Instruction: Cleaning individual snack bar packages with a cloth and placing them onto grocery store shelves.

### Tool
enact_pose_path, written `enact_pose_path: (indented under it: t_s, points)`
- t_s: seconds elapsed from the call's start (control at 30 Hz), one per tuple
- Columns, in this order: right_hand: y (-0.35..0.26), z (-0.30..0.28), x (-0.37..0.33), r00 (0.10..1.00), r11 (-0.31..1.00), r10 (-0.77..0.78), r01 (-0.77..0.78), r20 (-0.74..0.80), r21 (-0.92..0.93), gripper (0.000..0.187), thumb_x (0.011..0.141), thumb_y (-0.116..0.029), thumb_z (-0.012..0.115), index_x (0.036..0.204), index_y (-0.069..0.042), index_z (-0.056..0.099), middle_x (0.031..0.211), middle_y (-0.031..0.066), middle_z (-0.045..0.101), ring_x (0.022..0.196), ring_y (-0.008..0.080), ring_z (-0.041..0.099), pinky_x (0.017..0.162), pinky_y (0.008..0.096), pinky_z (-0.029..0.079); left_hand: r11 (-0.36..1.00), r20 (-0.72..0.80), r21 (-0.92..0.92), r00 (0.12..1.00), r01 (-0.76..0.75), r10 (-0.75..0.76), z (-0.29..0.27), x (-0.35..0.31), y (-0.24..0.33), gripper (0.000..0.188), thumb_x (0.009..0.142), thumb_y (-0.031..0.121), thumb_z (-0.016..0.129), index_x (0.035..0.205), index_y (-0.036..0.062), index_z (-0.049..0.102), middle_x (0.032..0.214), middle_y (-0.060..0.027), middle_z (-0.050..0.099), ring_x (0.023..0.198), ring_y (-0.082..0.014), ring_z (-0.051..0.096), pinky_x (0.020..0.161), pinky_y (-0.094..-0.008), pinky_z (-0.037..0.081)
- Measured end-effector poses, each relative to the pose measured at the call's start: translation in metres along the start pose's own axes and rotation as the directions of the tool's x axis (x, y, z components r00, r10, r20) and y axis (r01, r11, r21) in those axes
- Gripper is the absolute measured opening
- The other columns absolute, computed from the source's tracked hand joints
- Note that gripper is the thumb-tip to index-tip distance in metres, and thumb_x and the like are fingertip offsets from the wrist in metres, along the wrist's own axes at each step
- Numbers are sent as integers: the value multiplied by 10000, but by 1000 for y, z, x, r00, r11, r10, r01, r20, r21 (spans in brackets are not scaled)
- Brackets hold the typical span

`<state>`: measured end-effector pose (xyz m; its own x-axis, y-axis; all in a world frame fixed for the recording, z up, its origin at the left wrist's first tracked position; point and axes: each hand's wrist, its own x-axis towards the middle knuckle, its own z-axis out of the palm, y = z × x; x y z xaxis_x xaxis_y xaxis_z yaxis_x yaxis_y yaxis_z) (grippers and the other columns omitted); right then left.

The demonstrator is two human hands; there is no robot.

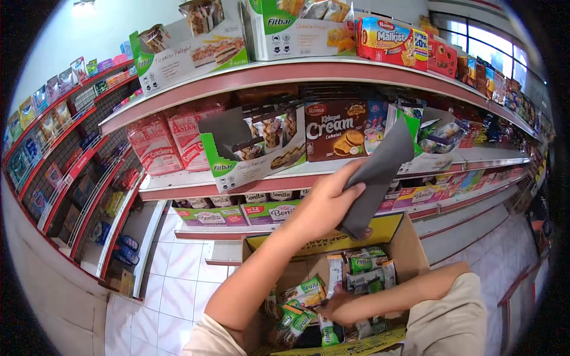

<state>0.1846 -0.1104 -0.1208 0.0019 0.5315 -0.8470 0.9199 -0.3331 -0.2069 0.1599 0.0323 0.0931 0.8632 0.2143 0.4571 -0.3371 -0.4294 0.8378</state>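
Observation:
My left hand [333, 199] is raised over the far side of an open cardboard carton [409, 243] and grips a dark grey flat sheet [380, 181]. Whether the sheet is cloth or card I cannot make out. Its upper end overlaps a display box [424, 160] on the middle shelf. Down inside the carton, my right hand [339, 307] reaches among several wrapped snack bars [309, 292] in green, white and brown. Its fingers are partly hidden there, so a grip does not show.
Shelves of packaged food stand ahead, with a brown biscuit box [335, 127], an open snack-bar display box [255, 163] and red cracker packs [153, 145]. A red-edged rack [77, 166] lines the left. Pale tiled floor [172, 291] lies beside the carton.

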Motion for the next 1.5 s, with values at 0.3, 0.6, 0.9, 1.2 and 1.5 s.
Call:
enact_pose_path:
  t_s: [0.3, 0.6, 0.9, 1.2, 1.5]
  points:
    - [-7, -119, -190, 111, 616, -730, 534, -674, -579, 229, 718, -5, 571, 938, -65, 588, 806, 67, 556, 762, 203, 550, 572, 324, 465, 949, -15, -310, 997, 63, -71, -15, 6, -7, 385, 895, 152, 493, 1241, -5, 434, 1126, -89, 556, 1006, -123, 516, 881, -255, 404]
    - [25, -208, -240, -181, 604, 13, 785, -983, -136, 143, 876, -89, 541, 972, 15, 568, 760, 23, 571, 405, 41, 473, 367, 168, 362, 565, 201, -780, 963, 270, -183, -10, 2, 10, 481, 935, 355, 430, 1241, -16, 416, 1114, -88, 566, 950, -153, 593, 843, -305, 477]
    - [12, -181, -197, -273, 649, -39, 724, -961, -232, 412, 800, -72, 642, 1158, -28, 443, 975, 71, 490, 824, 101, 515, 729, 240, 433, 984, -365, -156, 931, -84, 22, -2, 0, 12, 484, 784, 148, 670, 1186, 1, 444, 992, -94, 603, 831, -144, 598, 711, -284, 480]
    - [11, -187, -197, -391, 866, -108, 415, -914, -279, 395, 785, -135, 661, 1099, 50, 508, 923, 137, 527, 826, 233, 537, 727, 306, 431, 991, -279, -103, 959, -85, 53, 7, 1, -11, 362, 888, 149, 542, 1201, -11, 454, 966, -102, 624, 872, -147, 589, 762, -264, 451]
    - [9, -183, -214, -396, 829, -106, 472, -912, -301, 535, 754, -36, 661, 1258, -107, 498, 913, 66, 581, 783, 104, 528, 669, 232, 434, 900, -235, -408, 970, -154, 60, 7, -15, 4, 570, 925, 197, 488, 1371, 42, 167, 1285, -75, 390, 1155, -139, 399, 978, -285, 318]
